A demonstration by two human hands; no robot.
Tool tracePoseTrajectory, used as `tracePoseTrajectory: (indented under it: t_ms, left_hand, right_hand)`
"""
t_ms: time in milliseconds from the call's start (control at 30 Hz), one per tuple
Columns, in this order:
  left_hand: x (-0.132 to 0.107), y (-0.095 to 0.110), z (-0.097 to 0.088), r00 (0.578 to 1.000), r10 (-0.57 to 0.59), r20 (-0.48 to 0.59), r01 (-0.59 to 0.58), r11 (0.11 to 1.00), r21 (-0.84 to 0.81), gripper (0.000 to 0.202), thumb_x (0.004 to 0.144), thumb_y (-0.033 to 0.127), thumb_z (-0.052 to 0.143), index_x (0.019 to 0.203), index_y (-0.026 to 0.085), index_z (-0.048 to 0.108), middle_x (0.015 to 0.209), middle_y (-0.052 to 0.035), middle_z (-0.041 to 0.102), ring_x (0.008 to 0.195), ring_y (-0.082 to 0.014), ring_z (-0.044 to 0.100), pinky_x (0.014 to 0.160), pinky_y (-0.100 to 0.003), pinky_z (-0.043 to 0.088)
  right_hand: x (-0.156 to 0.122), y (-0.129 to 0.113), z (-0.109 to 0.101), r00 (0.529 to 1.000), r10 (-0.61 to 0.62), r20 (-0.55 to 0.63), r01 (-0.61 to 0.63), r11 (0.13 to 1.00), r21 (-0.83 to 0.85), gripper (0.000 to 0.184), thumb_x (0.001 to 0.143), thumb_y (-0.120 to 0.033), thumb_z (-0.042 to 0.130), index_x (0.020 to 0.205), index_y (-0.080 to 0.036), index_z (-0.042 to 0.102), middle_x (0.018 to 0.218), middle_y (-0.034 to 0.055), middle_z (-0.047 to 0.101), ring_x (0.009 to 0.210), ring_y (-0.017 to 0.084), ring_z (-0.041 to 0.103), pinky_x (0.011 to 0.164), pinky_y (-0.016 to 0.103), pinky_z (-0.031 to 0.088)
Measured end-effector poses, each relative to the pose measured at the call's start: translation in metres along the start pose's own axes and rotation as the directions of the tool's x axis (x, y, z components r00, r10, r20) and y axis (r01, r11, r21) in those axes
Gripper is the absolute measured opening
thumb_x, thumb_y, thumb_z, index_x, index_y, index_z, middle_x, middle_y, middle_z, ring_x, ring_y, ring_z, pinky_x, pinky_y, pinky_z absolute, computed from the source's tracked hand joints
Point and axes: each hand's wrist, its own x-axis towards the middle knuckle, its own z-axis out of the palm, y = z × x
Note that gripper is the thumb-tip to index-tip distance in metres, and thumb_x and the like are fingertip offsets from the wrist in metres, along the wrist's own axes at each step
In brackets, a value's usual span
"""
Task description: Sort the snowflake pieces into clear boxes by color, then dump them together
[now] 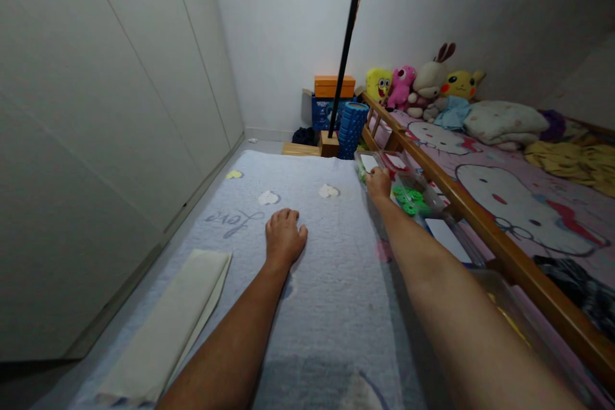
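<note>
My left hand (284, 238) lies palm down on the light blue cloth (331, 282), its fingers stretched and its thumb apart, holding nothing. At the far right edge of the cloth, my right hand (379, 184) reaches to a clear plastic box (358, 166) with a white card (369, 162) and light green pieces in it. The fingers of that hand are curled at the card's near edge; what they grip is hidden. Just to the right are a box with red contents (394, 165) and an open clear box of bright green pieces (411, 200).
A folded cream cloth (168, 327) lies at left. More clear boxes, one with a white card (448, 240), line the wooden bed rail (451, 189). Beyond the cloth stand a black pole (346, 45) and a blue foam roller (353, 130). White cabinets (96, 141) border the left.
</note>
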Motion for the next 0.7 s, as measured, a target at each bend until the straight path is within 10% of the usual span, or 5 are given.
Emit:
tracePoseTrajectory:
  t_ms: [433,700]
  left_hand:
    - [0.000,0.000,0.002,1.000,0.009,-0.016,-0.009,1.000,-0.012,0.029,0.092,0.030,0.058,0.118,0.022,0.068,0.127,-0.0116,0.067,0.124,-0.0306,0.056,0.107,-0.045,0.041]
    - [0.001,-0.001,0.002,1.000,0.007,-0.010,-0.007,1.000,-0.022,0.031,0.092,0.030,0.057,0.119,0.021,0.068,0.128,-0.0127,0.066,0.126,-0.0319,0.055,0.107,-0.046,0.042]
  right_hand:
    - [-0.017,-0.003,0.003,0.998,-0.061,-0.012,0.062,0.989,0.131,0.034,0.075,-0.010,0.050,0.105,-0.017,0.064,0.114,0.0126,0.061,0.114,0.024,0.057,0.108,0.038,0.045]
    - [-0.084,0.001,-0.007,0.990,-0.129,0.058,0.118,0.980,0.161,0.042,0.075,-0.011,0.053,0.116,-0.013,0.064,0.129,0.0179,0.057,0.129,0.026,0.052,0.116,0.038,0.041]
